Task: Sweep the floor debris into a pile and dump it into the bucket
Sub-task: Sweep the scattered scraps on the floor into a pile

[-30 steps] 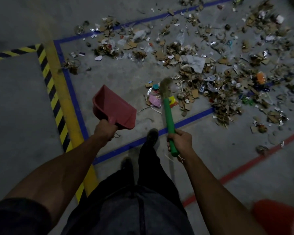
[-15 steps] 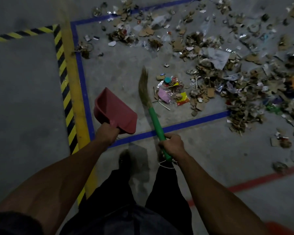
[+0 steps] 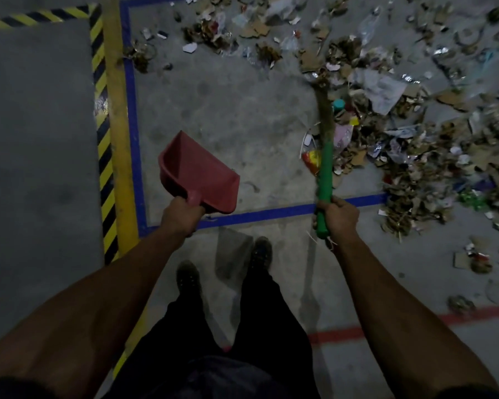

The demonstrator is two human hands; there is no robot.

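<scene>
My left hand grips the handle of a red dustpan, held above the floor with its mouth facing up and to the left. My right hand grips the green handle of a straw broom. The bristles reach forward into the near edge of the debris, a wide scatter of cardboard scraps, paper, foil and plastic bits over the right and top of the floor. No bucket shows in this frame.
Blue tape marks a rectangle on the grey floor. A yellow line and black-yellow hazard stripe run along its left. A red line crosses behind my shoes. Bare concrete lies inside the rectangle's near left corner.
The broom swung left away from the debris, then back right so its bristles lie in the debris edge. The view shifted left and down; the orange thing at the lower right went out of frame.
</scene>
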